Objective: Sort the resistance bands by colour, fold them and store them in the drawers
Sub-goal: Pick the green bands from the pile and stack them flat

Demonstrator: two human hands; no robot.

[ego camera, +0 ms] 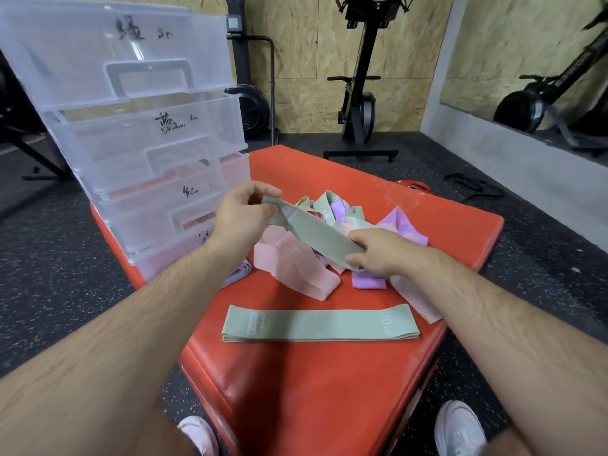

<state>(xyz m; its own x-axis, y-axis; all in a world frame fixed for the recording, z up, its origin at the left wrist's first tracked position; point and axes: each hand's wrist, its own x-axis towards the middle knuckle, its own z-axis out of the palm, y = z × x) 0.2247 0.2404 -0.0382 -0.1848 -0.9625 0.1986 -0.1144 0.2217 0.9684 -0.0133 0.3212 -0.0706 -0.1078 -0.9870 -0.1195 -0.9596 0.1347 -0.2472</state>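
Clear drawer unit point(138, 153) standing on the red pad's point(312, 390) far-left corner. Left hand point(243, 218) pinching one end of a green band point(316, 235), holding it above mid-pad. Mixed pile point(296, 271) of pink, purple and green bands lying beneath. Second green band point(319, 324) lying flat toward the pad's near edge. Right hand point(385, 255) gripping the held band's other end.

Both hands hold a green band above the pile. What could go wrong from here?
The sage-green fabric resistance band, pinched at its ends by the left hand and right hand, hangs over the mixed pile of pink, purple and green bands; dropped, it could remix.
The flat green band lies near the right edge of the red padded box and might be knocked off.
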